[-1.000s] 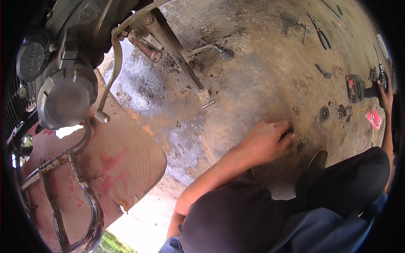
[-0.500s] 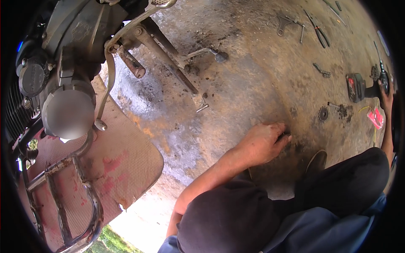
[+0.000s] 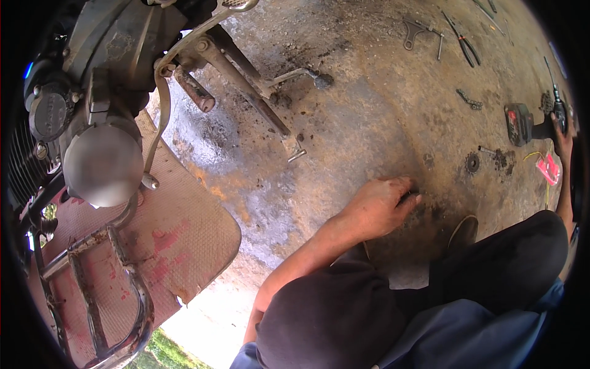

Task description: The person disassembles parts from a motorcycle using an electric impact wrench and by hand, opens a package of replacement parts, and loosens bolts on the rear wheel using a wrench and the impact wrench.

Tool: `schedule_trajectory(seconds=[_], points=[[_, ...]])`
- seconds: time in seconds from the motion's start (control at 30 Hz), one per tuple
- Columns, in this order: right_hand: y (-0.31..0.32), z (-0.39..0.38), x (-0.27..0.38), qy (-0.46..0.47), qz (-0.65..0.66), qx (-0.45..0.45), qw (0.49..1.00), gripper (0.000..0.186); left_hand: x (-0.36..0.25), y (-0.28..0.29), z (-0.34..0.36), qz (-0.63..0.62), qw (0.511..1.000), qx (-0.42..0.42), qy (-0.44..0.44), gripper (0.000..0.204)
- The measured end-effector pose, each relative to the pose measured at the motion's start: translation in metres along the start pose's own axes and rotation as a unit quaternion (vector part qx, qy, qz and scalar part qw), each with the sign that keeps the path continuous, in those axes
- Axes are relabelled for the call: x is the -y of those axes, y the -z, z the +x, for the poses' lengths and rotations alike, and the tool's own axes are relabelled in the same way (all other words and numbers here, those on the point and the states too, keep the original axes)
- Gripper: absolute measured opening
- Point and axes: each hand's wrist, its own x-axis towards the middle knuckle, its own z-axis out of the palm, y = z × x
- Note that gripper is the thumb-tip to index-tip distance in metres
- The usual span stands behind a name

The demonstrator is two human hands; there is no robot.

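Note:
My left hand [image 3: 382, 208] hangs over the floor in front of my knee. Its fingers are loosely bent, thumb and fingertips apart, and nothing shows between them. At the far right my right hand [image 3: 563, 140] is closed on a cordless drill [image 3: 558, 112] lying on the floor. A long thin bit points away from me, and its dark battery pack [image 3: 519, 124] faces left. Close to that hand lie a pink-red packet [image 3: 547, 168], a small sprocket [image 3: 472, 162] and a short metal pin [image 3: 487, 149].
A motorcycle engine [image 3: 104, 98] with a side stand [image 3: 264, 114] and a crash guard [image 3: 138, 301] fills the left, over a worn reddish mat [image 3: 203, 252]. Farther off lie pliers [image 3: 462, 42], a metal bracket [image 3: 418, 29] and a piece of chain [image 3: 469, 99].
The view has shifted slightly. My left hand stays over the floor in the same pose, and my right hand keeps its grip on the drill.

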Motion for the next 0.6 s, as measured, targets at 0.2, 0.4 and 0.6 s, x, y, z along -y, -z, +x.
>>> schedule_trajectory(seconds=[0.2, 0.4, 0.6], points=[[0.107, 0.08, 0.13, -0.322, 0.265, 0.076, 0.906, 0.074, -0.01, 0.011, -0.005, 0.01, 0.998, 0.014, 0.053, 0.022], [0.123, 0.089, 0.138, -0.299, 0.214, 0.051, 0.929, 0.071, -0.019, 0.037, 0.007, 0.001, 0.987, -0.093, 0.133, 0.02], [0.15, 0.099, 0.145, -0.271, 0.242, 0.087, 0.928, 0.075, -0.058, 0.1, 0.075, 0.078, 0.988, -0.073, 0.108, 0.022]])
